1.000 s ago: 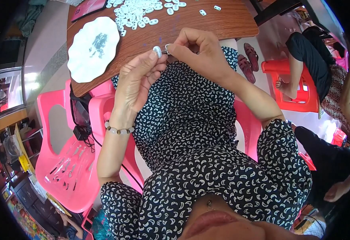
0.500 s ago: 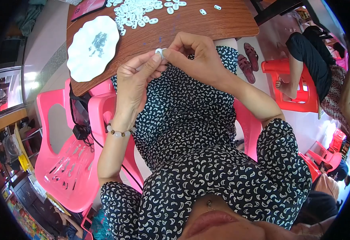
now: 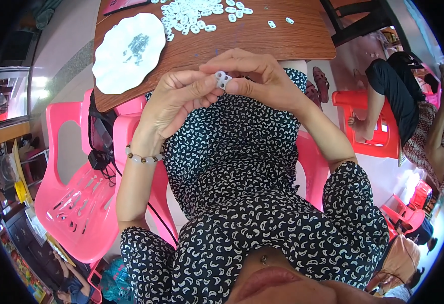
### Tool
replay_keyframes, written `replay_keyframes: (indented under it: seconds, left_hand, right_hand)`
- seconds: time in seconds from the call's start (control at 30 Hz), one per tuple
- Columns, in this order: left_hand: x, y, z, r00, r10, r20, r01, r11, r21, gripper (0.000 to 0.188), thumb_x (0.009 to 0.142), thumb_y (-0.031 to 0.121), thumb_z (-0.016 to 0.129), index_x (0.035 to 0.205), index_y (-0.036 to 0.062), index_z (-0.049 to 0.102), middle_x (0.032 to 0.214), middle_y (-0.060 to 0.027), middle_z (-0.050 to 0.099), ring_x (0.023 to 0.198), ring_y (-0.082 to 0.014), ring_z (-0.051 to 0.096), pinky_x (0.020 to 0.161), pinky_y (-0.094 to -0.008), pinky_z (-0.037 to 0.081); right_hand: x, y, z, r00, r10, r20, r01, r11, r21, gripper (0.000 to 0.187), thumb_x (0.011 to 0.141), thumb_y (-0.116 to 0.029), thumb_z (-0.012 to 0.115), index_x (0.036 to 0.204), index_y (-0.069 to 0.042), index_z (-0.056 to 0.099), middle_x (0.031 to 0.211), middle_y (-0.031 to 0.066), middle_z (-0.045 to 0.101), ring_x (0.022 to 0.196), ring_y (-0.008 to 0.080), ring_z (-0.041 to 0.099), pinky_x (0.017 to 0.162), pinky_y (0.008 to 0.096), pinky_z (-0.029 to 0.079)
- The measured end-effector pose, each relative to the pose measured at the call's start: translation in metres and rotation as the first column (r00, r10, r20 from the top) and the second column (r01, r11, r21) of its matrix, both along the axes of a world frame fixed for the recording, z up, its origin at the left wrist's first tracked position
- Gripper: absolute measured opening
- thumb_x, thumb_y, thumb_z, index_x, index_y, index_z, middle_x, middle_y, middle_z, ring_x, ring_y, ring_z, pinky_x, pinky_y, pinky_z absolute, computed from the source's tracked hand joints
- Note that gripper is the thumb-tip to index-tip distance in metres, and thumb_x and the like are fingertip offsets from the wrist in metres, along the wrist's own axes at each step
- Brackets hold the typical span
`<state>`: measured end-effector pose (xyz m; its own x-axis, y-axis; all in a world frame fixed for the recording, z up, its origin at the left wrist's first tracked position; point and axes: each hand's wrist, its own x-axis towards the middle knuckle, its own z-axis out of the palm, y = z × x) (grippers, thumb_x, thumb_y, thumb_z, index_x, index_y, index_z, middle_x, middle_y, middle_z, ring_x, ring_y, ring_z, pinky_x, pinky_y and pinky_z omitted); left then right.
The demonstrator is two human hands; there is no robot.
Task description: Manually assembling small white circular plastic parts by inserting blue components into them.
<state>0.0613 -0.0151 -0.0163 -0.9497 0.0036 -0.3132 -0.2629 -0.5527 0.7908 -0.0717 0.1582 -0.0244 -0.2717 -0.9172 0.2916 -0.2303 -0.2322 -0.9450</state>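
Between my two hands, above my lap at the table's near edge, is a small white plastic piece with several round holes (image 3: 222,79). It could be one piece or two lying together; I cannot tell. My left hand (image 3: 179,96) is closed, pinching its left side between thumb and fingers. From the right, my right hand (image 3: 265,78) has its thumb on the piece, and the fingers curl behind it, partly hidden. A white wavy-edged plate (image 3: 111,58) stands to the left, bearing many short thin grey pins (image 3: 140,46).
White oval two-holed pieces (image 3: 191,16) lie heaped on the brown wooden table (image 3: 283,43), with two smaller ones (image 3: 271,24) apart at the right. A pink chair (image 3: 82,202) holding a black bag and cable is at my left. Another person's leg (image 3: 374,109) rests on a red stool (image 3: 346,111).
Both hands have moved slightly right in the picture. The white piece is turned so that its holes face up, and my right hand has tilted over it. The whole view has shifted a little.
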Motion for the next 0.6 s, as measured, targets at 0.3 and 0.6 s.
replay_keyframes:
  seconds: [0.3,0.6]
  left_hand:
    - [0.0034,0.0013,-0.0080,1.000,0.010,0.012,-0.011,0.992,0.124,0.022,0.089,0.018,0.065,0.098,-0.0021,0.068,0.086,-0.0098,0.069,0.074,-0.0123,0.065,0.069,-0.0224,0.053]
    - [0.0040,0.0065,-0.0029,0.998,0.047,0.041,-0.051,0.994,0.098,0.021,0.088,0.014,0.065,0.100,-0.0029,0.067,0.084,-0.0073,0.068,0.074,-0.0113,0.064,0.069,-0.0215,0.053]
  right_hand:
    - [0.0031,-0.0004,-0.0052,0.996,-0.083,-0.029,0.083,0.996,-0.026,0.033,0.086,-0.026,0.067,0.114,-0.008,0.066,0.110,0.0033,0.065,0.095,0.0118,0.054,0.082,0.0254,0.045]
    - [0.0040,0.0003,-0.0039,0.983,-0.091,-0.162,0.090,0.996,-0.017,0.036,0.087,-0.026,0.066,0.117,-0.007,0.064,0.108,0.0032,0.064,0.094,0.0121,0.052,0.080,0.0255,0.043]
